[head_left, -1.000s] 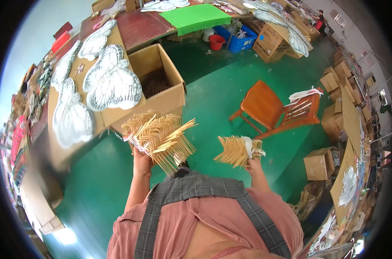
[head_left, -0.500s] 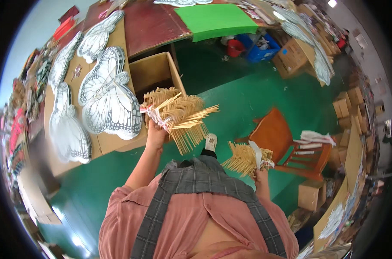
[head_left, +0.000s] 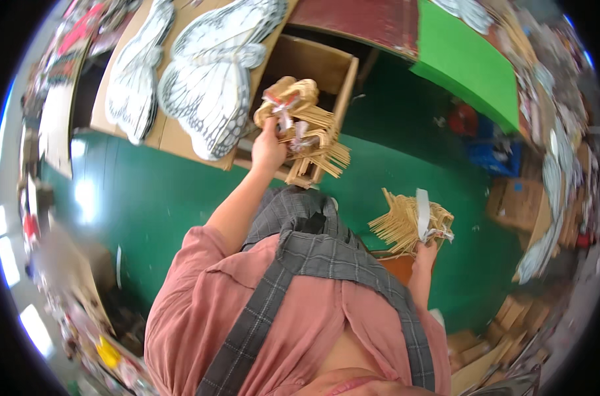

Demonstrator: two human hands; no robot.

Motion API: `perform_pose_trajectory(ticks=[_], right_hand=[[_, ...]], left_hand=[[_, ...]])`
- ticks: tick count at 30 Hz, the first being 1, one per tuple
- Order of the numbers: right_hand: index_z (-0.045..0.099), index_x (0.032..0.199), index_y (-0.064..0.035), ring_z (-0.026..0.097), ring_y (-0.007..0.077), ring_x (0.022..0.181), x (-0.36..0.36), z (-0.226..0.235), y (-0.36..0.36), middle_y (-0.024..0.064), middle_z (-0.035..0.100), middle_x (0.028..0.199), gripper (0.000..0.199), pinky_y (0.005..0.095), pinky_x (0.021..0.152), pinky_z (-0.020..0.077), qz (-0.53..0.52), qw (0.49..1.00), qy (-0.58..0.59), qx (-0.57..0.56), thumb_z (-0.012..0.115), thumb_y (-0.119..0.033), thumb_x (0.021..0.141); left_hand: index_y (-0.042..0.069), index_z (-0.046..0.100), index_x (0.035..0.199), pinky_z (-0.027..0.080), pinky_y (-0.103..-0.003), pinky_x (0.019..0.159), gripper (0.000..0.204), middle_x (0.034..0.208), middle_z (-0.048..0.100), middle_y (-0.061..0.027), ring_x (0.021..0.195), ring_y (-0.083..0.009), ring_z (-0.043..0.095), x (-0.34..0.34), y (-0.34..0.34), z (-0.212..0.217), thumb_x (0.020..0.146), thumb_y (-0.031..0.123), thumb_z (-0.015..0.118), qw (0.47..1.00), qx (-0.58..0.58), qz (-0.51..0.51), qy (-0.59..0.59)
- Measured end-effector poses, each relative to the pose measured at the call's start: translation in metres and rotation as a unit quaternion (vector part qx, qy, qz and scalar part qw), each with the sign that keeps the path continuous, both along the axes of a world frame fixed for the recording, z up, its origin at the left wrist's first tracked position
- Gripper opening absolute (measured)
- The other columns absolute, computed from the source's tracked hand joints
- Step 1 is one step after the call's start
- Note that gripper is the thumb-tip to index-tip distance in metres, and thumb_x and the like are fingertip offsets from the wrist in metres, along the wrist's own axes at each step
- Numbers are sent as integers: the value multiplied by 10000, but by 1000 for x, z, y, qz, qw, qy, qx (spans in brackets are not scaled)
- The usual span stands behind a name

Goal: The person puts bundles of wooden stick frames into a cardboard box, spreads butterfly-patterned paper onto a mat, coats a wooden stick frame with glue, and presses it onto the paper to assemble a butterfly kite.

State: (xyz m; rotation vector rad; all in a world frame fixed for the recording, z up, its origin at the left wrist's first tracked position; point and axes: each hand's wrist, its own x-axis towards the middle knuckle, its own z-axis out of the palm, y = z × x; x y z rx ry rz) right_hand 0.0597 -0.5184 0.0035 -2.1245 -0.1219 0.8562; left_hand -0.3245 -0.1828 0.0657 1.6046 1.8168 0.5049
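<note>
My left hand (head_left: 269, 150) is closed round a bundle of thin, straw-coloured sticks (head_left: 313, 122) with curled, looped ends, tied with white and reddish strips. It holds this bundle over the opening of a cardboard box (head_left: 345, 89), beside the table. Lower on the right, my right hand (head_left: 425, 254) grips a second bundle of similar sticks (head_left: 399, 221). A white paper strip (head_left: 423, 208) stands up from that bundle, and its tie hangs by my fingers. The fingertips of both hands are partly hidden by the sticks.
White butterfly cutouts (head_left: 207, 92) with black veins lie on a cardboard-topped table (head_left: 156, 146) at the left. A green sheet (head_left: 465, 63) covers part of a dark red table (head_left: 359, 20). Blue crate (head_left: 495, 155) and cartons (head_left: 518, 201) stand at the right. A brown chair (head_left: 400, 267) is behind my right hand.
My view has swung to the left, and I am closer to the cardboard box. The left bundle has turned and now hangs over the box. The right hand still grips its bundle.
</note>
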Motion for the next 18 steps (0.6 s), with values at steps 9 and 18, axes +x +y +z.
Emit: perform_pose_trajectory(ticks=[9, 18], right_hand=[[447, 1170, 26, 563, 230, 945, 32, 19, 30, 125, 553, 1082, 442, 330, 815, 461, -3, 999, 41, 16, 533, 63, 739], [434, 1171, 16, 588, 238, 863, 73, 7, 55, 128, 551, 1056, 456, 350, 682, 515, -10, 990, 87, -111, 558, 28, 732]], left_hand=[[147, 437, 1155, 449, -450, 737, 453, 936, 609, -204, 888, -380, 576, 11, 14, -93, 723, 77, 556, 993, -66, 96, -37], [122, 370, 1210, 459, -438, 789, 499, 981, 606, -212, 940, -360, 581, 14, 12, -118, 743, 59, 533, 953, -265, 35, 142]])
